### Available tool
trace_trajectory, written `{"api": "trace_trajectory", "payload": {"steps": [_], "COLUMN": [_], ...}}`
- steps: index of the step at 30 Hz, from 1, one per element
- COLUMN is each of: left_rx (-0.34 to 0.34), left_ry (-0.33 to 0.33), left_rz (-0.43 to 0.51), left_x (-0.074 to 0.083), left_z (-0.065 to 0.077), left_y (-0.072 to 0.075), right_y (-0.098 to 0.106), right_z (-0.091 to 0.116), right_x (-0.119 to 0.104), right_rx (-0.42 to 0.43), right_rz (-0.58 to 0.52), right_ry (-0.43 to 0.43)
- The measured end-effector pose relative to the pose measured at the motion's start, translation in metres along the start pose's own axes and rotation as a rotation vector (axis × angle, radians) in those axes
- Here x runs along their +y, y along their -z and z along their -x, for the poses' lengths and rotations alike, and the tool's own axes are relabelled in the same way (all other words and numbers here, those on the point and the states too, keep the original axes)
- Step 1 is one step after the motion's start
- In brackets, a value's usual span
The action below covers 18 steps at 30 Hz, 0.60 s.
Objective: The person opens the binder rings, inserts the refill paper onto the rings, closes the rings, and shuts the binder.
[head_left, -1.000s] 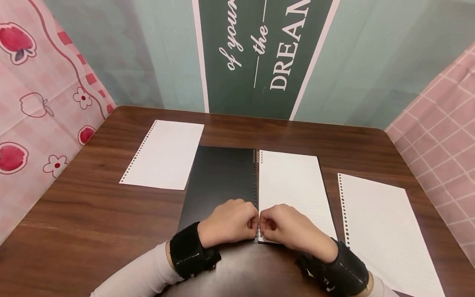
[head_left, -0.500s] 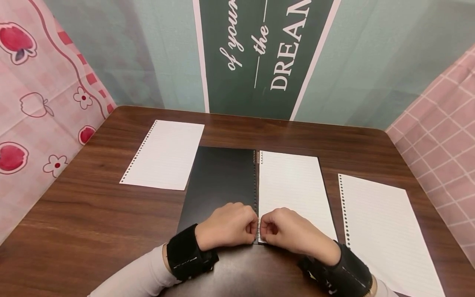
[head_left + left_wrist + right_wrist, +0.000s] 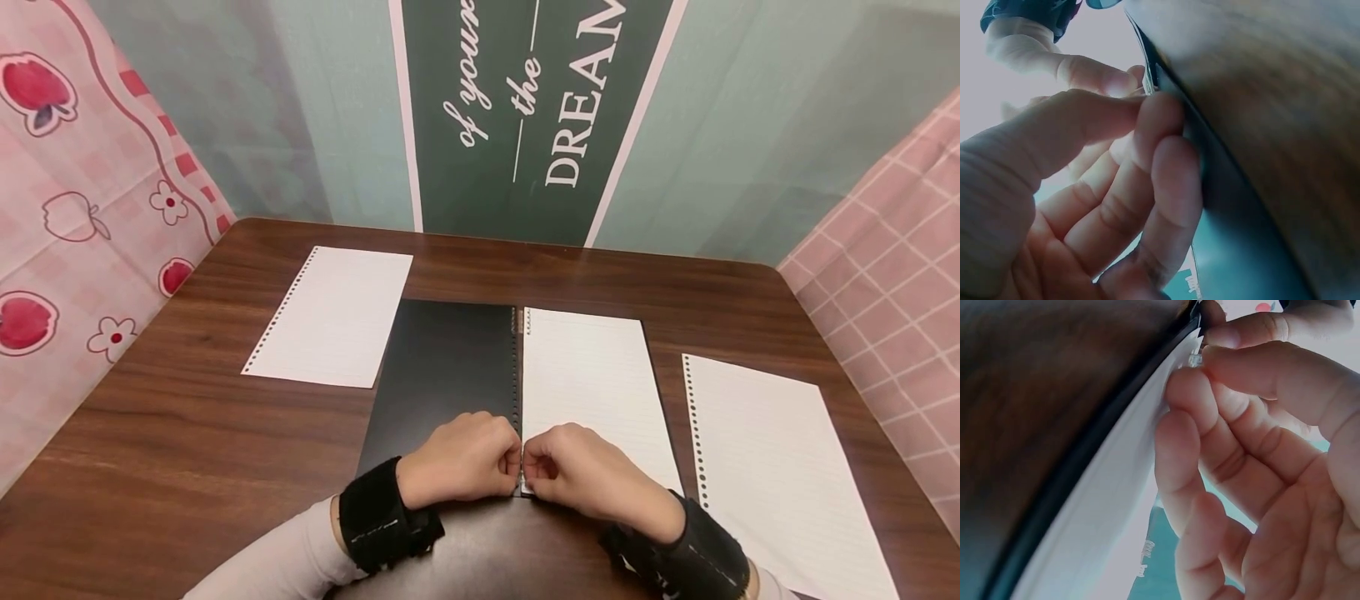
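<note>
Notebook (image 3: 457,358), lying open on the bench (image 3: 172,450) between 2 loose punched sheets (image 3: 330,321). Worth guarding against: 1 of the clear rings (image 3: 1195,360) left half-joined through uneven pressure, or a tear in the white page (image 3: 588,371) from tugging sideways. Pinching at the spine's near end with left grip (image 3: 463,458) and right grip (image 3: 581,467) — hardly any gap between tips, exact contact partly hidden.
</note>
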<state>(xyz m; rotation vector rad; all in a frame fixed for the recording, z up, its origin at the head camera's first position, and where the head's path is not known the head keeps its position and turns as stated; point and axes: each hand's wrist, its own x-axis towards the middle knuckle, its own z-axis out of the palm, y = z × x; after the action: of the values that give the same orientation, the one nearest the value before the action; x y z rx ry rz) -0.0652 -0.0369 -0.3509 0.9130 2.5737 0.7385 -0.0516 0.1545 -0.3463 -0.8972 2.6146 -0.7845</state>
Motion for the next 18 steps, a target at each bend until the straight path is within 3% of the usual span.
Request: {"api": "trace_trajectory", "payload": {"steps": [18], "left_rx": [-0.029], "left_ry": [-0.012], "left_rz": [0.038], "left_x": [-0.0046], "left_z": [-0.0049], "left_y": [-0.0004], "right_y": [0.0006], "right_z": [-0.0010], "right_x": [0.0009], "right_rx": [-0.003], "right_rz": [-0.009], "right_ry": [-0.009]}}
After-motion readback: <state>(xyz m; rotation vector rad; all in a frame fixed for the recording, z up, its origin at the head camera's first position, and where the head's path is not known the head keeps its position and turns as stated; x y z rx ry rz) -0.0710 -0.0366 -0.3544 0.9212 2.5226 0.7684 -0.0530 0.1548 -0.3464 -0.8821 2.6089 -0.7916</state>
